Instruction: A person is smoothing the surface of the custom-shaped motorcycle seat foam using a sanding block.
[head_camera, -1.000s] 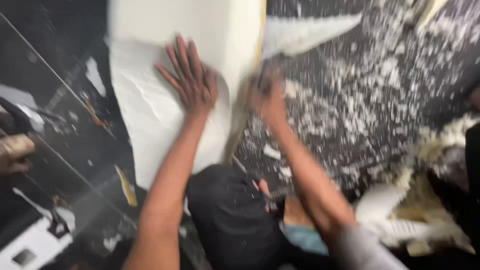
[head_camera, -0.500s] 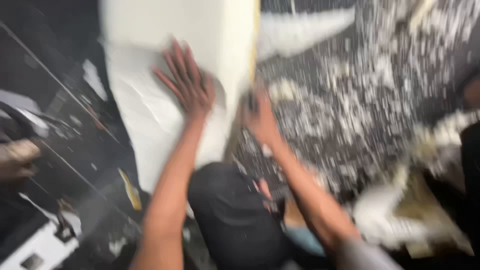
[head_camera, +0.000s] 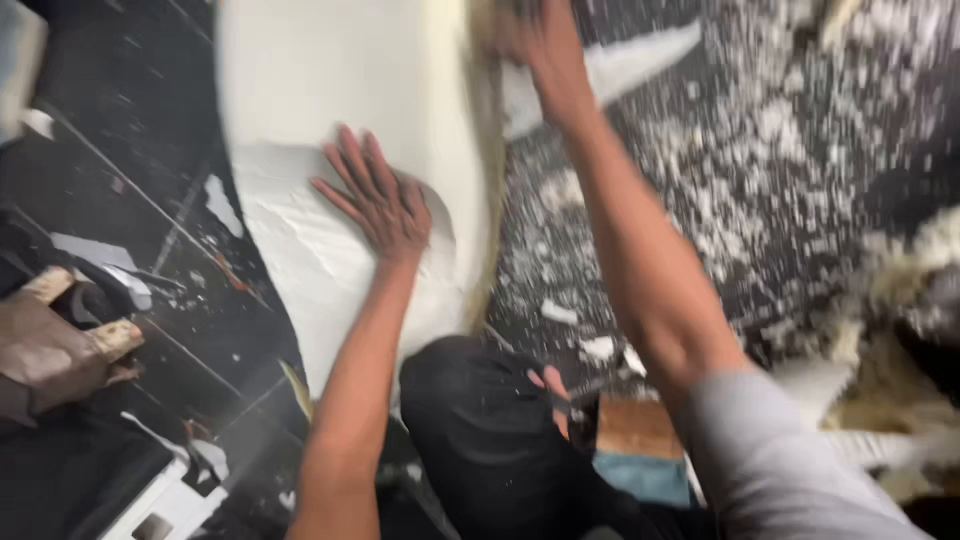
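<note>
Foam slab (head_camera: 340, 100) lies on the dark floor (head_camera: 150, 230), pinned flat by the left hand (head_camera: 380, 200) with fingers spread, so the blurred right hand (head_camera: 535, 45), grip unclear, can work its edge.

A dark tiled floor (head_camera: 130, 180) is seen as the ground for everything else. White crumbs and flakes (head_camera: 760, 150) are scattered thickly over its right part, with larger white scraps (head_camera: 560, 312) lying nearer the lower middle. A heap of yellowish offcuts (head_camera: 890, 330) is piled at its right edge. At its left edge, a brown sandalled foot (head_camera: 60, 345) is planted, and a white box-like object (head_camera: 165, 505) is set at its lower left corner.
</note>
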